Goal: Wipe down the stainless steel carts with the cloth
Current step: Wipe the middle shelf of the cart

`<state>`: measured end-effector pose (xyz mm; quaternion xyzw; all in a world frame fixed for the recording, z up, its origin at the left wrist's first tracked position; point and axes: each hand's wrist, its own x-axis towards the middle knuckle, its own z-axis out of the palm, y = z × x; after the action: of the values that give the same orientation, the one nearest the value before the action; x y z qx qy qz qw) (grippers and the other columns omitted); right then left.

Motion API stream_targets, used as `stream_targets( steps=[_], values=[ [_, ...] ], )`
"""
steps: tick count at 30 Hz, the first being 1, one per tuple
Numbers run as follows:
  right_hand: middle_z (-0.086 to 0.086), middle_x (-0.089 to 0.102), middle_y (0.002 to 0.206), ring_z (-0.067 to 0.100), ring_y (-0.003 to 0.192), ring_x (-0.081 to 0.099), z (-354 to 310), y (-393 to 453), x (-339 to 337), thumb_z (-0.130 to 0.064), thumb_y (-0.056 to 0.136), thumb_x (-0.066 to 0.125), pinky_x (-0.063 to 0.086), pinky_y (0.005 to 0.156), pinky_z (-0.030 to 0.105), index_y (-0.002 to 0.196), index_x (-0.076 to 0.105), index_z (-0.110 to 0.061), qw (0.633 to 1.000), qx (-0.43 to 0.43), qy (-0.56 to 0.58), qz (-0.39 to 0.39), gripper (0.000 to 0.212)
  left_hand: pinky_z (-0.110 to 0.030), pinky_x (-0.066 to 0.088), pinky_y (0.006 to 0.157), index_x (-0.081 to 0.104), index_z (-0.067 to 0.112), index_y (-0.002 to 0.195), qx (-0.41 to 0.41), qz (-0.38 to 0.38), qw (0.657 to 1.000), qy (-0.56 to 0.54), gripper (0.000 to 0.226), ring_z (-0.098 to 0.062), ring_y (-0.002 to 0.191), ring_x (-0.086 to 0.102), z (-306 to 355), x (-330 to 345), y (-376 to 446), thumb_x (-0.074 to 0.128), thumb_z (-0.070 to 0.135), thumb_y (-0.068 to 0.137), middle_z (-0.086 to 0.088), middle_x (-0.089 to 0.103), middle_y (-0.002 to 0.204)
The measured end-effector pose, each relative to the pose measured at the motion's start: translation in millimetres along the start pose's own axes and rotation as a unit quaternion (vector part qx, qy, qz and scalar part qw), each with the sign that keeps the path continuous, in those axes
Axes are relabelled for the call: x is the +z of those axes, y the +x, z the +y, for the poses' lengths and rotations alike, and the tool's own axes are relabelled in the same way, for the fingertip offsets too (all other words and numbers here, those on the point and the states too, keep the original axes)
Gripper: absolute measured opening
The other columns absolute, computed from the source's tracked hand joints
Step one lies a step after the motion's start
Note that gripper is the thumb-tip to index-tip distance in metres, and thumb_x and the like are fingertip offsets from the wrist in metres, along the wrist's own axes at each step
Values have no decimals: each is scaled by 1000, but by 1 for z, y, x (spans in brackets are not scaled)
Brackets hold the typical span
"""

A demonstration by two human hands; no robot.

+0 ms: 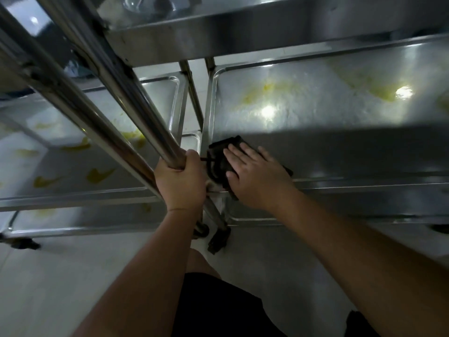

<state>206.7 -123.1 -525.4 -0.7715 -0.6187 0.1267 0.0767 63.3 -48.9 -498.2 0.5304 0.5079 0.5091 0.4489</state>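
At the near left corner of the right cart's shelf [340, 147], the right hand [252, 173] presses flat, fingers spread, on the cloth [218, 154], yellow stains [257, 93] lying beyond toward the far edge, while the left hand [181, 181] grips a pole [136, 103].

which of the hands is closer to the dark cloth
Right. The right hand lies flat on the dark cloth, pressing it onto the cart shelf. The left hand grips a cart post just left of it.

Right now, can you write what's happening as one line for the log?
left hand: grips cart post | right hand: flat on dark cloth, shelf corner | yellow smears: unwiped
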Motion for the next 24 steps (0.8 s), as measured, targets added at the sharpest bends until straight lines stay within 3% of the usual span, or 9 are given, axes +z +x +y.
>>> stream_targets(
  steps=[3, 7, 10, 13, 15, 17, 20, 22, 24],
  values=[
    [-11, 10, 173, 11, 160, 8, 44, -25, -13, -54, 97, 2, 5, 129, 43, 167, 13, -28, 998, 30, -41, 29, 75, -32, 43, 51, 50, 9, 65, -8, 2, 1000, 17, 29, -21, 51, 50, 5, -2, -3, 64, 26, 83, -10, 49, 57],
    [1, 33, 168, 26, 153, 35, 126, -74, -38, -50, 99, 15, 24, 124, 51, 162, 36, -18, 991, 84, -88, 62, 74, -37, 50, 55, 57, -12, 79, 0, 16, 999, 47, 39, -22, 56, 57, 11, -1, -7, 64, 26, 87, -30, 60, 71],
    [3, 28, 170, 29, 154, 33, 192, -105, -57, -54, 97, 11, 24, 123, 53, 164, 31, -16, 982, 143, -109, 53, 79, -28, 49, 49, 61, -15, 87, -2, 16, 998, 60, 40, -17, 52, 58, 15, -1, -10, 63, 25, 90, -29, 63, 72],
    [-2, 20, 173, 22, 158, 22, 221, -114, -68, -56, 94, 8, 17, 126, 50, 166, 24, -20, 977, 183, -107, 40, 82, -24, 49, 46, 63, -9, 96, -17, 27, 997, 64, 34, -11, 52, 61, 22, 0, -17, 63, 24, 93, -9, 66, 67],
    [-4, 15, 173, 18, 159, 16, 223, -113, -66, -56, 96, 7, 14, 127, 48, 166, 19, -22, 976, 183, -108, 38, 79, -24, 48, 46, 62, -9, 98, -20, 35, 997, 66, 33, -11, 52, 59, 26, -1, -20, 63, 24, 94, -8, 66, 69],
    [-5, 13, 174, 17, 160, 14, 224, -112, -63, -55, 99, 7, 13, 127, 47, 167, 16, -23, 977, 180, -109, 41, 75, -22, 44, 43, 60, -8, 94, -23, 33, 997, 70, 32, -12, 50, 51, 29, 0, -23, 64, 24, 93, -10, 58, 69],
    [-5, 11, 174, 17, 160, 13, 228, -113, -63, -51, 106, 14, 13, 128, 48, 167, 15, -23, 976, 181, -112, 41, 67, -20, 42, 40, 56, 10, 85, -28, 23, 996, 82, 23, -7, 45, 47, 32, -4, -24, 66, 28, 93, 1, 49, 61],
    [-6, 10, 174, 16, 160, 11, 228, -112, -63, -51, 106, 16, 12, 128, 47, 167, 15, -23, 976, 181, -113, 39, 67, -26, 50, 49, 56, 16, 91, -45, 7, 992, 118, 21, -5, 52, 58, 30, -9, -27, 67, 35, 94, 5, 58, 68],
    [-7, 6, 174, 16, 160, 8, 229, -112, -63, -52, 105, 13, 10, 128, 47, 168, 11, -24, 977, 179, -110, 34, 68, -39, 60, 73, 58, 27, 106, -65, -18, 981, 182, 19, -15, 85, 71, 25, -15, -39, 68, 34, 92, 1, 67, 96]
  ],
)
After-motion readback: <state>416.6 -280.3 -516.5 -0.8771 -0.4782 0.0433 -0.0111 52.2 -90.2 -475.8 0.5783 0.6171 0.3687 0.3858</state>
